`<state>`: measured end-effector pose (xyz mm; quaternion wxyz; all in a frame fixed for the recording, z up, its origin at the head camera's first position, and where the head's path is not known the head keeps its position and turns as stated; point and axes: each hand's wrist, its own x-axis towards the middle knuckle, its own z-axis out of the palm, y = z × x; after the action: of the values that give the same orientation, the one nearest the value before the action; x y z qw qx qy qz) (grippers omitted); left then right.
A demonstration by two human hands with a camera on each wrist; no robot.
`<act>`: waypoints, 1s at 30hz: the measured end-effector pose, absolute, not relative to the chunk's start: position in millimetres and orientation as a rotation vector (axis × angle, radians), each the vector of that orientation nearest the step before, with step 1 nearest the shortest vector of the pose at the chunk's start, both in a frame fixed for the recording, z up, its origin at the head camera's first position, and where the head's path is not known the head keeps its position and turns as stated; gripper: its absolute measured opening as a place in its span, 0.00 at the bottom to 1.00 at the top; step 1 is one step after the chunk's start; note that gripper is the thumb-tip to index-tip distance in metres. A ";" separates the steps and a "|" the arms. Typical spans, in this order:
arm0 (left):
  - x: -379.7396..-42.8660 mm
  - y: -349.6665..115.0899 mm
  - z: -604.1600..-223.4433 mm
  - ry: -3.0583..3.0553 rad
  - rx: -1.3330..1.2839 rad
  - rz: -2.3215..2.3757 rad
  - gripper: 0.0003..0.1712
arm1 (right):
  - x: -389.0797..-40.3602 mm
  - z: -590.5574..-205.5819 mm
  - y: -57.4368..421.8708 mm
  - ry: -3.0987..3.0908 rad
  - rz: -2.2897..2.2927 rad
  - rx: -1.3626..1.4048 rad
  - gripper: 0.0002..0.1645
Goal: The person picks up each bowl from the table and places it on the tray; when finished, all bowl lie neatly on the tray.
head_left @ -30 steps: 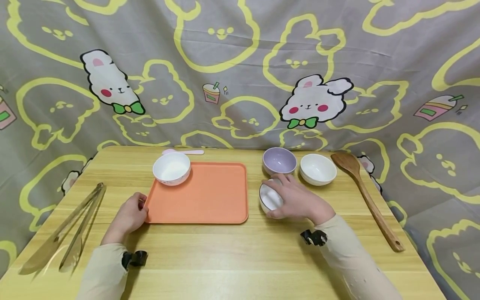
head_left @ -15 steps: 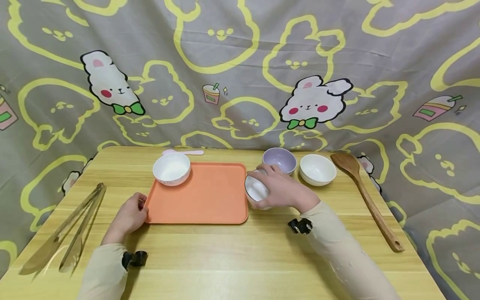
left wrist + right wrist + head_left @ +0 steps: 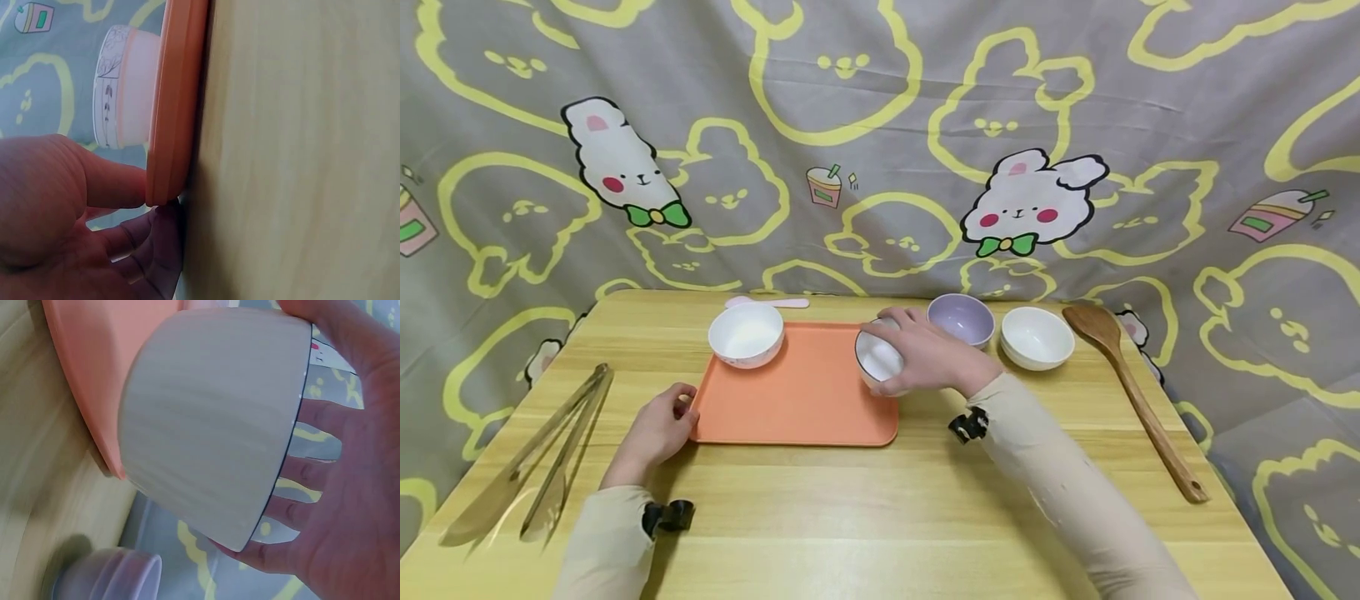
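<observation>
My right hand (image 3: 932, 354) holds a white bowl with a dark rim (image 3: 877, 357) from above, over the right part of the orange tray (image 3: 797, 408). In the right wrist view the thumb and fingers span that bowl's rim, and its plain outer wall (image 3: 206, 425) faces the camera. My left hand (image 3: 658, 425) grips the tray's left edge. The left wrist view shows the thumb (image 3: 115, 184) on the tray rim and the fingers curled beneath it. A patterned white bowl (image 3: 747, 335) stands at the tray's back left corner.
A purple bowl (image 3: 961, 320) and another white bowl (image 3: 1037, 338) stand at the back right, beside a wooden spatula (image 3: 1138, 400). Tongs (image 3: 553, 458) lie at the left. A pink-handled utensil (image 3: 786, 303) lies behind the patterned bowl. A curtain (image 3: 880, 150) hangs behind the table.
My right hand has carried the dark-rimmed bowl leftward, from the table in front of the purple bowl to over the tray. The left hand keeps its place at the tray's edge.
</observation>
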<state>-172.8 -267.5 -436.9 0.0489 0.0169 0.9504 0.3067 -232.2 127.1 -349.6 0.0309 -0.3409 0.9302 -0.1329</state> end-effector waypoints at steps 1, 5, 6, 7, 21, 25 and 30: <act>-172.7 -267.4 -436.8 2.899 0.058 0.932 0.17 | -234.5 -350.1 124.9 2.862 -0.412 -1.044 0.50; -172.9 -267.2 -436.3 2.896 0.055 0.927 0.18 | -243.5 -353.4 116.8 2.852 -0.413 -1.011 0.49; -172.9 -267.1 -436.2 2.893 0.049 0.928 0.18 | -245.9 -354.4 114.8 2.853 -0.414 -1.007 0.50; -172.9 -267.0 -436.1 2.888 0.043 0.930 0.18 | -248.3 -355.5 112.9 2.853 -0.419 -0.999 0.50; -173.7 -266.2 -437.6 2.888 -0.013 0.940 0.09 | -275.2 -370.8 87.7 2.922 -0.439 -0.834 0.51; -174.1 -266.8 -438.5 2.890 -0.035 0.939 0.08 | -280.7 -374.9 82.4 2.915 -0.435 -0.790 0.51; -174.4 -266.4 -438.1 2.881 -0.056 0.935 0.08 | -287.3 -379.6 77.3 2.916 -0.426 -0.742 0.51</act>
<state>-174.4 -266.4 -438.1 0.0562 -0.0183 0.9495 0.3082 -287.3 77.3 -379.6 0.0512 -0.2437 0.9583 -0.1399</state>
